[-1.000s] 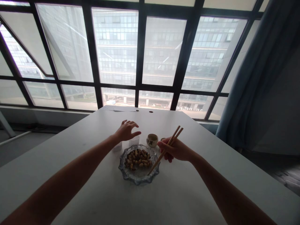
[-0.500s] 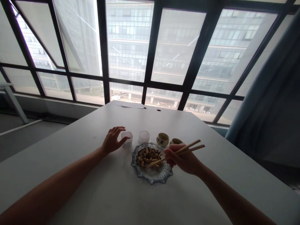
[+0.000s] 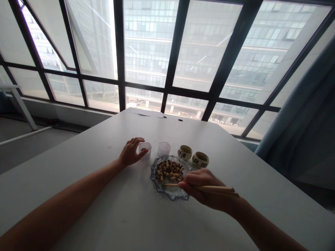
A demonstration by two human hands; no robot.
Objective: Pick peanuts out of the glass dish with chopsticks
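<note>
My right hand (image 3: 202,186) is closed round a pair of wooden chopsticks (image 3: 217,189), their tips low over the near-left inside of a scalloped glass dish (image 3: 172,197). A heap of peanuts (image 3: 170,169) mixed with small dark pieces fills the far part of that dish. At its left, my left hand (image 3: 132,151) curves round a small translucent plastic cup (image 3: 148,152), thumb at the near side and fingers at the far rim. Some dark bits show inside this cup. Whether anything sits between the chopstick tips is too small to tell.
A second translucent cup (image 3: 164,149) stands behind the dish. Two small ceramic cups with dark characters, one (image 3: 184,152) and another (image 3: 200,159), stand to its right. Papers (image 3: 146,113) lie at the white table's far end, before large windows. A blue curtain (image 3: 295,115) hangs at right.
My right hand has come nearer and lower, the chopsticks now flatter and closer together, uncovering the right ceramic cup. My left hand stays at its plastic cup. The view has shifted slightly.
</note>
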